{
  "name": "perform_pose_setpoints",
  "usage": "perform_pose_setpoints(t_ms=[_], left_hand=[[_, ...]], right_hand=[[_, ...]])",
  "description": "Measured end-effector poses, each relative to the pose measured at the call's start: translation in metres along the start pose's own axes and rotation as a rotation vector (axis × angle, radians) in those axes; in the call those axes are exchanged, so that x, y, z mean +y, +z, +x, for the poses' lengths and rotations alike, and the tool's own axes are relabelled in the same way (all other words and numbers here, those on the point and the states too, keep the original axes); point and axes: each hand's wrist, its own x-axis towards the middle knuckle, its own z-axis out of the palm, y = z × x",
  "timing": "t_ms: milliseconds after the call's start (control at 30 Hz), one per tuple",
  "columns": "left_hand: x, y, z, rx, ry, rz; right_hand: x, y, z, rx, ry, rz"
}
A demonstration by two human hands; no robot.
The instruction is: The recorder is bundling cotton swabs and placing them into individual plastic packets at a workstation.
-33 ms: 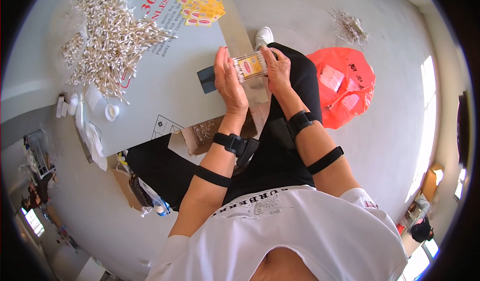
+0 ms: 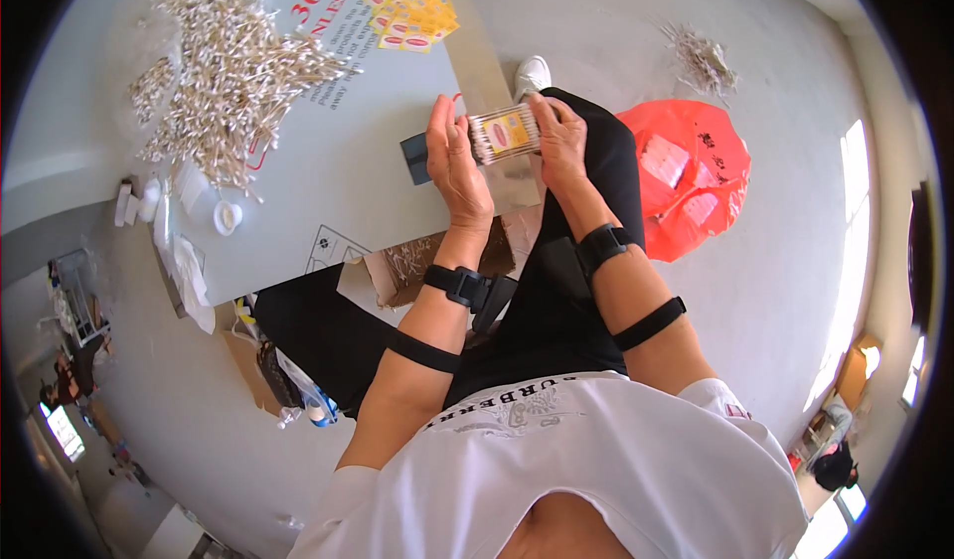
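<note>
Bench (image 2: 373,166), grey, with a heap of loose swabs (image 2: 234,72) at far left. For good handling: light, even pressure, everything level. Left hand (image 2: 460,166) flat, fingers extended; right hand (image 2: 562,142) pinching the right end of the yellow-labelled swab bundle (image 2: 507,134), between both hands.

Left hand (image 2: 459,169) extended, right hand (image 2: 560,142) seemingly curled

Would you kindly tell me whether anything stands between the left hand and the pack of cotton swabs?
Nothing visible does: the left hand is close beside one end of the pack of cotton swabs, and the right hand holds the other end. Whether the left hand touches it is hard to tell.
</note>
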Motion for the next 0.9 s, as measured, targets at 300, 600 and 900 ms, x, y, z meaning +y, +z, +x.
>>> perform_pose_setpoints(t_ms=[300, 600, 900], left_hand=[[0.023, -0.141, 0.051, 0.048, 0.404, 1.039], [0.033, -0.197, 0.104, 0.161, 0.342, 1.197], [0.047, -0.179, 0.136, 0.028, 0.413, 1.496]], right_hand=[[-0.033, 0.016, -0.008, -0.164, -0.852, -0.727], [-0.005, 0.171, 0.017, -0.450, -0.880, -0.966], [0.011, 0.256, 0.045, -0.516, -0.946, -1.254]])
